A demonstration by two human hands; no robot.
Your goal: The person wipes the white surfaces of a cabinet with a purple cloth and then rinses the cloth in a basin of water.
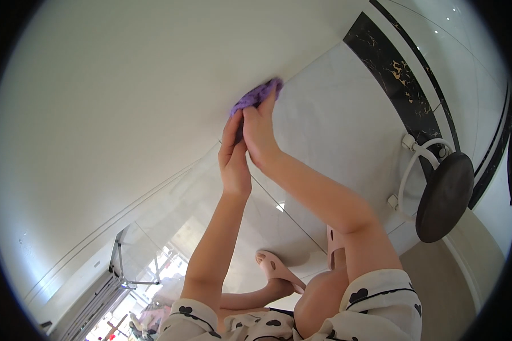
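Observation:
A purple cloth is pressed against the white wall just above the line where it meets the tiled floor. My right hand lies flat on the cloth, fingers pointing up. My left hand rests right beside it, its fingers touching the cloth's lower edge and the right hand. Both forearms reach up from the lower edge of the view.
The glossy white tile floor carries a black marble border strip. A round dark stool with a white ring frame stands at the right. My feet in pink slippers are below. A metal rack stands at the lower left.

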